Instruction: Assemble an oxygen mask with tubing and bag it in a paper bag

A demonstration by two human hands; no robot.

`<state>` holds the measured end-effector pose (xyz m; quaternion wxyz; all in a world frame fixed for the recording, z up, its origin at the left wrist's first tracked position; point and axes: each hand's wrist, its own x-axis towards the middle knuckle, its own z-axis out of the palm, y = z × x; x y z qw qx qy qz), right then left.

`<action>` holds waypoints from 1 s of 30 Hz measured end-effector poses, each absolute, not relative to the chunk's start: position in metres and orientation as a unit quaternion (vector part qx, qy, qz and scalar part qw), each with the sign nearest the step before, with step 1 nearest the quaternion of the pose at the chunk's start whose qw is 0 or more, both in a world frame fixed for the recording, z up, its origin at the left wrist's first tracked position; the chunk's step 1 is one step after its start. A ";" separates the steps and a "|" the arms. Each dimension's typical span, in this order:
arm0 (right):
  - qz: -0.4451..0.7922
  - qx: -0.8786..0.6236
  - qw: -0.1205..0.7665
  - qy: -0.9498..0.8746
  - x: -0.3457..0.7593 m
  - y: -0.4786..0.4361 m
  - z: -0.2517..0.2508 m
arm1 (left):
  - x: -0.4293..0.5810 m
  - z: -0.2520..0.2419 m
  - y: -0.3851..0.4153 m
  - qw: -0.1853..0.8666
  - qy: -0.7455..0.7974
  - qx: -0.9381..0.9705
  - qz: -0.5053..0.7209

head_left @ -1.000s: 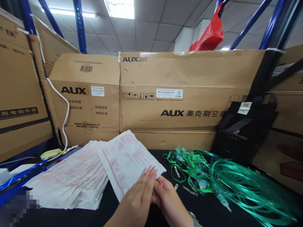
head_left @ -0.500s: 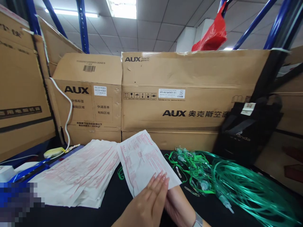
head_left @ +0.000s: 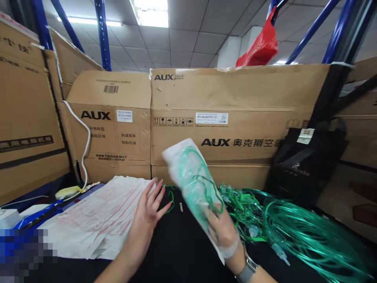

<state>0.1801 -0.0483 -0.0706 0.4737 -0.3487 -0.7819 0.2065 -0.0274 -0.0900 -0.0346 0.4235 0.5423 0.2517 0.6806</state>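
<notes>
My right hand, a watch on its wrist, is inside a clear-fronted pouch raised above the black table. Coiled green tubing and a green strap show through the film. My fingers look curled around part of the tubing, blurred by film and motion. My left hand is open, fingers spread, holding nothing. It is at the right edge of a stack of white pouches with red print; I cannot tell whether it touches them.
To the right lie tangled green straps with clear plastic parts and a large coil of green tubing. A small metal strip lies mid-table. Cardboard boxes wall off the back. A black bag stands at the right.
The pouch has turned from its printed side to its clear side and risen, with my right hand inside. My left hand has left the pouch, moved left and spread its fingers.
</notes>
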 end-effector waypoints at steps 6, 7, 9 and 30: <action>0.003 -0.313 0.369 -0.875 0.192 -0.050 -0.077 | -0.099 0.001 -0.083 0.656 0.210 0.400 0.604; -0.052 -0.296 0.340 -0.891 0.193 -0.050 -0.078 | -0.108 0.001 -0.082 0.672 0.220 0.400 0.583; -0.113 -0.264 0.309 -0.907 0.194 -0.047 -0.080 | -0.117 -0.001 -0.082 0.673 0.252 0.403 0.567; 0.373 -0.361 0.565 -0.641 0.175 -0.062 -0.045 | -0.110 -0.006 -0.075 0.564 0.289 0.498 0.593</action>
